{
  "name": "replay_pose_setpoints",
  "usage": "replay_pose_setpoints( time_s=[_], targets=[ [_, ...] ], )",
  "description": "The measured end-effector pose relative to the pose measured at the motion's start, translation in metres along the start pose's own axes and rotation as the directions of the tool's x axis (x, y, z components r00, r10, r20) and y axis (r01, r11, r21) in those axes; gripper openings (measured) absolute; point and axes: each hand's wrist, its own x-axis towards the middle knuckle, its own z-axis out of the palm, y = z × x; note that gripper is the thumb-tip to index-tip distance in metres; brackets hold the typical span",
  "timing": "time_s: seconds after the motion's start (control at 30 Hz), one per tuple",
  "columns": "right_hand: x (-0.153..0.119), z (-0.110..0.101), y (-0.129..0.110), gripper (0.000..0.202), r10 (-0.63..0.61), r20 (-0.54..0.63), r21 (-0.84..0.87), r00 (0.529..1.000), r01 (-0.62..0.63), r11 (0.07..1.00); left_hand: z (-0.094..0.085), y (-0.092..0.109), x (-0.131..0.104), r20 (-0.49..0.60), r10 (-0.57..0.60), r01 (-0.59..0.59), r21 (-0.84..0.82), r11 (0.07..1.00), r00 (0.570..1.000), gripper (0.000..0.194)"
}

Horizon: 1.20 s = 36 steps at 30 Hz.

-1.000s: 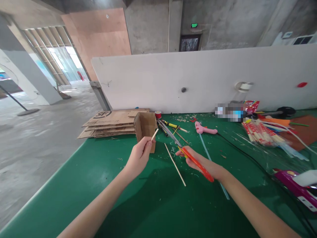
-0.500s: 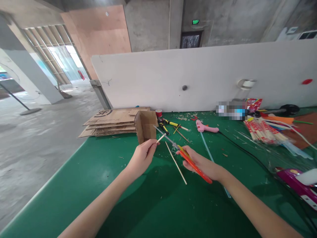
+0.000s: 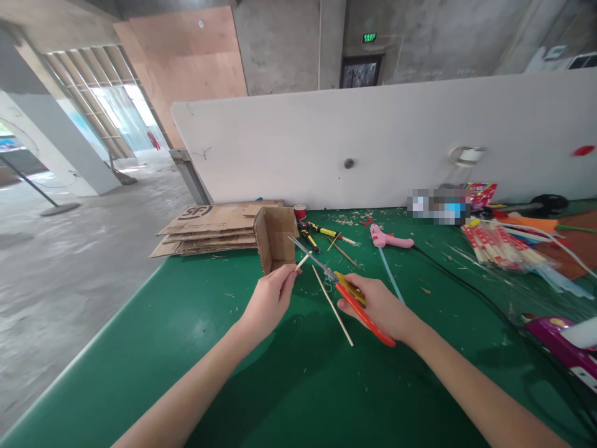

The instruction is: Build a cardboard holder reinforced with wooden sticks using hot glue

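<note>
My left hand point(image 3: 268, 302) pinches a short pale wooden stick point(image 3: 304, 261) between thumb and fingertips, its free end pointing up and right. In my right hand point(image 3: 385, 305) is a pair of scissors point(image 3: 366, 316) with orange and yellow handles, the fingers wrapped around them. The long metal blade crosses at the stick's tip; whether it touches the wood I cannot tell. Between my hands a longer thin wooden stick point(image 3: 333, 305) lies on the green table point(image 3: 298, 386). Just beyond my left hand stands a folded piece of cardboard point(image 3: 281, 235).
Flat cardboard sheets point(image 3: 209, 227) are stacked at the back left. Yellow-and-black pliers point(image 3: 308, 239) and a red spool point(image 3: 300, 212) lie behind. On the right are a pink glue gun point(image 3: 389, 239) with its black cord, packaged sticks point(image 3: 494, 246) and a purple device point(image 3: 559, 342). A white panel point(image 3: 280, 149) borders the back.
My right hand has shifted slightly left and up on the scissors, and more of the yellow handle shows. My left hand and the stick have barely moved.
</note>
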Motion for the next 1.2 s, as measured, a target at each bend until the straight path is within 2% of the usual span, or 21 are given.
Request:
replay_pose_setpoints(
  time_s=[0.17,0.33,0.4,0.47,0.57,0.63,0.7,0.77,0.83,0.97,1.0,1.13,1.2],
  targets=[
    [-0.002,0.002,-0.007,0.025,-0.003,-0.089,-0.141,0.996,-0.01,0.99,0.003,0.003,-0.001,0.006,0.031,-0.031,0.018,0.999,0.999,0.025],
    [0.0,0.003,0.0,0.031,-0.018,-0.096,-0.059,0.995,0.013,0.998,-0.003,0.008,0.001,-0.003,-0.031,0.031,-0.002,1.0,1.0,0.023],
    [0.003,0.003,0.006,0.035,-0.02,-0.089,-0.009,0.996,0.019,1.0,-0.013,0.007,0.006,-0.092,-0.086,0.085,-0.016,0.996,0.992,0.022],
    [0.005,0.001,0.012,0.039,-0.021,-0.077,0.037,0.997,0.024,0.999,-0.029,0.006,0.015,-0.242,-0.127,0.115,-0.066,0.991,0.962,0.019],
    [0.007,-0.002,0.017,0.045,-0.007,-0.09,0.113,0.996,0.017,0.993,-0.056,0.007,0.034,-0.425,-0.109,0.02,-0.209,0.978,0.899,0.013],
    [0.007,-0.004,0.019,0.047,0.008,-0.105,0.142,0.994,0.007,0.99,-0.073,0.013,0.048,-0.445,-0.068,-0.065,-0.276,0.959,0.893,0.011],
    [0.007,-0.005,0.019,0.048,0.009,-0.107,0.148,0.994,0.007,0.989,-0.084,0.019,0.061,-0.403,0.008,-0.1,-0.207,0.973,0.915,0.01],
    [0.006,-0.005,0.019,0.05,-0.005,-0.103,0.15,0.995,0.02,0.988,-0.09,0.023,0.073,-0.322,0.054,-0.075,-0.051,0.996,0.945,0.01],
    [0.006,-0.005,0.019,0.052,-0.019,-0.099,0.163,0.995,0.035,0.986,-0.088,0.023,0.082,-0.245,0.046,-0.026,0.084,0.996,0.969,0.009],
    [0.008,-0.003,0.022,0.05,-0.042,-0.109,0.173,0.993,0.061,0.983,-0.073,0.01,0.087,-0.114,0.02,0.009,0.247,0.969,0.993,0.012],
    [0.008,-0.002,0.023,0.05,-0.045,-0.112,0.169,0.993,0.063,0.984,-0.07,0.007,0.087,-0.12,0.018,0.018,0.294,0.956,0.993,0.014],
    [0.008,-0.002,0.024,0.05,-0.046,-0.093,0.163,0.995,0.06,0.985,-0.063,-0.004,0.082,-0.266,0.032,0.093,0.444,0.891,0.964,0.02],
    [0.008,-0.003,0.023,0.05,-0.04,-0.065,0.164,0.997,0.05,0.985,-0.062,-0.007,0.081,-0.267,0.058,0.079,0.475,0.876,0.962,0.02]
  ],
)
